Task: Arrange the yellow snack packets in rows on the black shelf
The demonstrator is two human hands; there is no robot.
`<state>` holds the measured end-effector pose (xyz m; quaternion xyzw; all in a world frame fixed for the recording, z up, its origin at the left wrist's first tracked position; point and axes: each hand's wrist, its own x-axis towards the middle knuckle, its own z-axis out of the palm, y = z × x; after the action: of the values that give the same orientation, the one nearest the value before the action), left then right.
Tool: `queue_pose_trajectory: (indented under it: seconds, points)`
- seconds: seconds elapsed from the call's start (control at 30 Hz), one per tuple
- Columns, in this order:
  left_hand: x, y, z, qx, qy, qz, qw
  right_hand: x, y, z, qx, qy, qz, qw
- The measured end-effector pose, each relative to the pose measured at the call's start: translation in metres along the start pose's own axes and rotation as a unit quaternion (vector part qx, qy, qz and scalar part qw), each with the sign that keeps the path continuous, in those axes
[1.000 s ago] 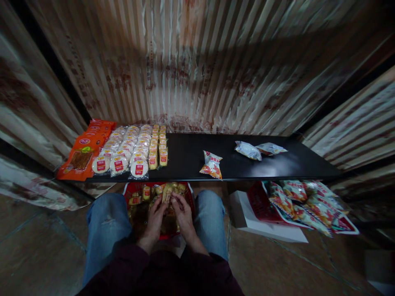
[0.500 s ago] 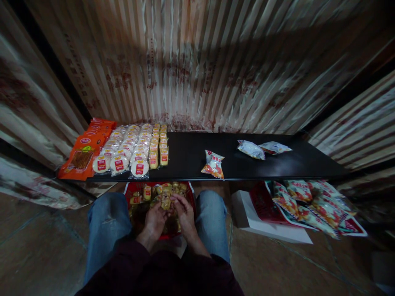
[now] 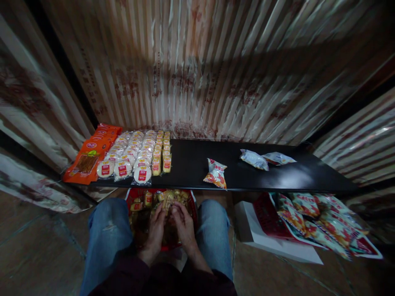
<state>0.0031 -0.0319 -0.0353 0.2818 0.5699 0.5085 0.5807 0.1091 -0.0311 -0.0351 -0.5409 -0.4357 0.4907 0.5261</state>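
Note:
Over a red basket [image 3: 195,207] between my knees, my left hand [image 3: 156,230] and my right hand [image 3: 184,228] pinch a small yellow cake packet [image 3: 168,199] in clear wrap. The thumbs and fingertips of both hands meet on its near end; its label cannot be made out. More wrapped yellow cakes [image 3: 148,199] with red labels lie loose in the basket, partly hidden by my hands. On the black shelf [image 3: 191,160] ahead, two rows of the same cake packets [image 3: 167,162] stand beside rows of round white wrapped crackers [image 3: 142,174].
Orange snack bags [image 3: 86,160] overlap at the shelf's left end. One white and orange chip bag [image 3: 216,174] lies near the front edge, with two pale bags [image 3: 254,159] farther right. Below right, a basket of similar bags [image 3: 336,224] rests on a white box [image 3: 284,244].
The camera view has shifted, so the shelf sits slightly lower. Both hands stay together at the packet, which now points more away from me, and the fingers have changed position on it.

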Motion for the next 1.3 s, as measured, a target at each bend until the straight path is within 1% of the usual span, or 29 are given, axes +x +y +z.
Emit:
queue_pose_trajectory:
  seconds: [0.13, 0.3, 0.4, 0.47, 0.57, 0.63, 0.73, 0.8, 0.87, 1.0, 1.13, 1.3]
  points:
    - [-0.007, 0.002, 0.002, 0.062, -0.009, 0.043, 0.997, -0.002, -0.002, 0.0, -0.027, -0.016, -0.021, 0.999]
    - [-0.015, -0.001, 0.005, 0.138, -0.035, 0.142, 0.98, -0.003, -0.005, 0.0, -0.093, 0.008, -0.023, 0.995]
    - [-0.018, -0.005, 0.004, 0.192, -0.026, 0.178, 0.965, -0.003, -0.007, 0.0, -0.105, 0.01, -0.026, 0.994]
    - [-0.018, -0.007, 0.004, 0.218, -0.018, 0.192, 0.957, -0.002, -0.007, 0.001, -0.112, 0.01, -0.039, 0.993]
    - [-0.017, -0.006, 0.005, 0.241, -0.005, 0.226, 0.944, 0.002, -0.008, 0.002, -0.133, 0.03, -0.067, 0.988]
    - [-0.015, -0.004, 0.005, 0.249, 0.007, 0.251, 0.935, 0.006, -0.008, 0.003, -0.13, 0.021, -0.079, 0.988]
    - [-0.008, 0.002, 0.007, 0.255, 0.027, 0.275, 0.927, 0.012, -0.01, 0.005, -0.106, -0.009, -0.075, 0.991]
    - [-0.004, 0.006, 0.007, 0.253, 0.032, 0.283, 0.925, 0.017, -0.013, 0.008, -0.097, -0.006, -0.068, 0.993]
    - [0.0, 0.01, 0.008, 0.248, 0.034, 0.292, 0.923, 0.022, -0.017, 0.01, -0.099, 0.011, -0.069, 0.993]
    - [0.009, 0.019, 0.01, 0.247, 0.037, 0.312, 0.917, 0.036, -0.028, 0.017, -0.118, 0.032, -0.101, 0.987]
    - [0.021, 0.031, 0.014, 0.248, 0.043, 0.319, 0.914, 0.054, -0.038, 0.023, -0.139, 0.024, -0.132, 0.981]
    - [0.042, 0.046, 0.02, 0.271, 0.06, 0.344, 0.897, 0.079, -0.042, 0.029, -0.147, 0.009, -0.145, 0.978]
